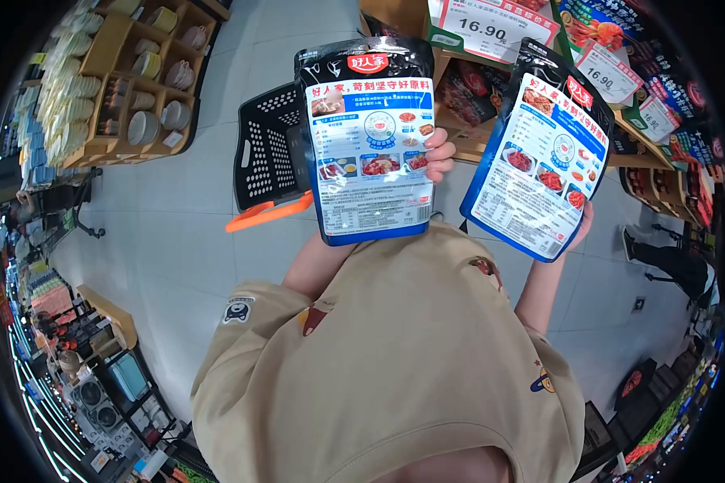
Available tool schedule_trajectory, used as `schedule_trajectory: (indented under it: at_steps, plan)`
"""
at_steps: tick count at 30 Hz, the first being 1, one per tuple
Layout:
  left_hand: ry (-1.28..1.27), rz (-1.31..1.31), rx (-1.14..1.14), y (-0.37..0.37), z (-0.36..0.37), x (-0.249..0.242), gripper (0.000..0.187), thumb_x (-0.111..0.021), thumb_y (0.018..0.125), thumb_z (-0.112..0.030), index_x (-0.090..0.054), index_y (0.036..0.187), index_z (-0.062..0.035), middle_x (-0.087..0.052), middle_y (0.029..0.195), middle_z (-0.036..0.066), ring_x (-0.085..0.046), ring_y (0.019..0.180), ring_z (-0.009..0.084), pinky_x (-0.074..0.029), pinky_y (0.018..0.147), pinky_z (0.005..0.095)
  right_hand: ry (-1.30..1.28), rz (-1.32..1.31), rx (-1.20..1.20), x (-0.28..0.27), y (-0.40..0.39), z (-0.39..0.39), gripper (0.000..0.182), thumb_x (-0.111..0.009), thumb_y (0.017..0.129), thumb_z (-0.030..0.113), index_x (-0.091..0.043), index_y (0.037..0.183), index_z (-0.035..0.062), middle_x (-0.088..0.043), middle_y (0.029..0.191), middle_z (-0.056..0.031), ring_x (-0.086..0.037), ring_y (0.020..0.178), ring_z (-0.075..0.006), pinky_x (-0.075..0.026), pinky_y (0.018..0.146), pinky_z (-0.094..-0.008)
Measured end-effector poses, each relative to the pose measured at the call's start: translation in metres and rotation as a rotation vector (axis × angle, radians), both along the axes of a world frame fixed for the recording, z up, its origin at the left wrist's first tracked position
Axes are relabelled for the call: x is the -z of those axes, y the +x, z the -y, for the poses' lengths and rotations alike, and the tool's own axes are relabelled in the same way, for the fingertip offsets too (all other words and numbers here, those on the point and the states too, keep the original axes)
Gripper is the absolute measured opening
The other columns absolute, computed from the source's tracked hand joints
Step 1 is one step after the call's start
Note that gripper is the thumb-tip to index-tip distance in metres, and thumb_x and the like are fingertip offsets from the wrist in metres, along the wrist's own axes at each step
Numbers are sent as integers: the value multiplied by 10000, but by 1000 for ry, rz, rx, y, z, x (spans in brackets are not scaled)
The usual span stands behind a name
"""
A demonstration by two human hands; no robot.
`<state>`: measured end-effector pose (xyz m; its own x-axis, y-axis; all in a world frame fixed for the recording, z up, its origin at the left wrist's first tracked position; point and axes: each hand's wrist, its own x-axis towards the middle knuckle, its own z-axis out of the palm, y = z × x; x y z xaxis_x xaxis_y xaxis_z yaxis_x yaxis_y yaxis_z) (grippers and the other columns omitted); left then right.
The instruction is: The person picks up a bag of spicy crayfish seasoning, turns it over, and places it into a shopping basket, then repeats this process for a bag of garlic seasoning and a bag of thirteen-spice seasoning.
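Note:
My left hand (439, 154) is closed on a glossy black, white and blue food pouch (370, 177), its fingers curling round the right edge from behind. The pouch is upright, its printed back panel with small dish pictures facing me. A second, similar food pouch (537, 161) leans to the right beside it, a small gap between the two. Its lower right edge is gripped by my right hand (584, 224), most of which is hidden behind the pouch.
A black shopping basket (270, 145) with an orange handle (270, 211) is behind the left pouch. Shelves of packaged food with price tags (483, 30) stand ahead on the right. A wooden shelf (117, 76) holds bowls at upper left. Grey floor tiles (169, 258) lie below.

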<state>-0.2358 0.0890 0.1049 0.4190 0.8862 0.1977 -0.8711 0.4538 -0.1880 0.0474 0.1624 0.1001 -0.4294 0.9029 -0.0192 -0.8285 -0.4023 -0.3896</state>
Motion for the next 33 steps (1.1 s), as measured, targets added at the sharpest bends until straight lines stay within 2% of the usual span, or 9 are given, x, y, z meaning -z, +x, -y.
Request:
schedule_trajectory:
  at_steps: [2, 3, 5, 9, 12, 13, 14, 25, 33]
  plan:
    - [-148, -72, -23, 3, 1, -8, 290, -531, 767, -273, -353, 780, -44, -311, 736, 21, -312, 674, 87, -340, 640, 181, -45, 57, 41, -2, 0, 1, 562, -403, 799, 318, -307, 1239, -18, -394, 1224, -216, -425, 1089, -352, -366, 880, -476]
    - [-143, -59, -61, 7, 2, -15, 271, -522, 771, -260, -351, 760, -52, -315, 712, 17, -317, 649, 88, -346, 618, 188, -56, 111, 83, -1, 0, 0, 563, -408, 793, 315, -311, 1234, -21, -402, 1216, -215, -440, 1074, -351, -375, 873, -472]
    - [-45, 16, -20, 9, -7, 6, 252, -508, 774, -251, -351, 747, -56, -313, 692, 16, -319, 629, 93, -343, 597, 198, -103, 111, 88, -1, 0, 1, 557, -408, 792, 315, -319, 1227, -22, -414, 1205, -214, -459, 1054, -349, -389, 861, -467]
    - [46, -87, 13, 3, -14, 16, 258, -481, 801, -261, -325, 733, -68, -302, 676, 3, -311, 622, 94, -329, 590, 196, -115, 14, 41, -6, -9, 3, 520, -405, 786, 292, -358, 1191, -31, -465, 1150, -205, -496, 1012, -324, -413, 845, -432]
    - [31, -98, -1, 9, -13, 10, 268, -472, 810, -273, -319, 728, -68, -300, 677, 6, -308, 616, 90, -324, 585, 197, -133, -39, 14, -6, -5, 2, 510, -408, 788, 278, -362, 1188, -34, -476, 1135, -210, -505, 1000, -325, -424, 830, -436]
    - [19, -116, -6, 8, -13, 11, 296, -471, 802, -314, -334, 736, -61, -302, 674, 9, -309, 616, 95, -316, 576, 193, -120, -96, -8, -3, -4, 1, 531, -414, 789, 287, -339, 1207, -32, -445, 1171, -222, -489, 1023, -337, -422, 830, -457]
    - [6, -136, -15, 7, -13, 12, 330, -471, 795, -356, -349, 743, -54, -304, 671, 11, -311, 617, 99, -308, 566, 188, -131, -97, -2, -4, -5, 2, 531, -414, 788, 288, -341, 1205, -33, -448, 1168, -223, -494, 1017, -337, -424, 828, -457]
    - [111, -75, 40, 0, -22, 31, 336, -493, 786, -359, -363, 742, -52, -316, 694, 18, -319, 639, 104, -322, 581, 201, -138, -118, 19, -9, -9, 5, 511, -408, 792, 280, -355, 1189, -36, -472, 1139, -222, -520, 980, -333, -440, 807, -447]
    - [92, -67, -6, 5, -15, 22, 349, -503, 782, -369, -366, 741, -51, -322, 710, 24, -324, 642, 105, -325, 582, 201, -143, -124, 37, -11, -11, 6, 501, -403, 796, 275, -365, 1175, -51, -483, 1117, -236, -529, 967, -330, -454, 786, -436]
